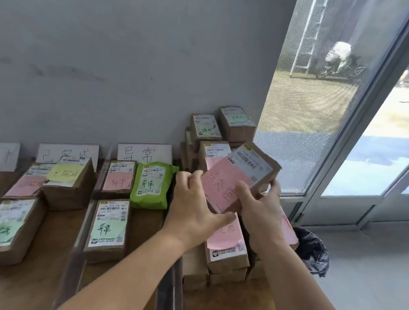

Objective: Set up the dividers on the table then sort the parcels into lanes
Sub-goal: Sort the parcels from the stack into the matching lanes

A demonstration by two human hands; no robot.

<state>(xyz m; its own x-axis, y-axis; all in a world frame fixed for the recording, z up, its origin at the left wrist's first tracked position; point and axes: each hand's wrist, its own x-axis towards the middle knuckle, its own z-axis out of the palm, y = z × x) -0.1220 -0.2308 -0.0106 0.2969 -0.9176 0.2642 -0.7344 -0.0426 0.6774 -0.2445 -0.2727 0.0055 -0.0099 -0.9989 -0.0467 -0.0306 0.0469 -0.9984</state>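
From my remote view I record two forearms entering from the bottom edge, both uncovered along their whole visible length; no sleeve cuff shows on either within the picture. The left hand [193, 204] is bare: no glove, ring, watch or band at the wrist. The right hand [260, 213] is likewise bare, with no glove or wrist item. Fingernails appear short and unpainted. I can see no markings on either arm.
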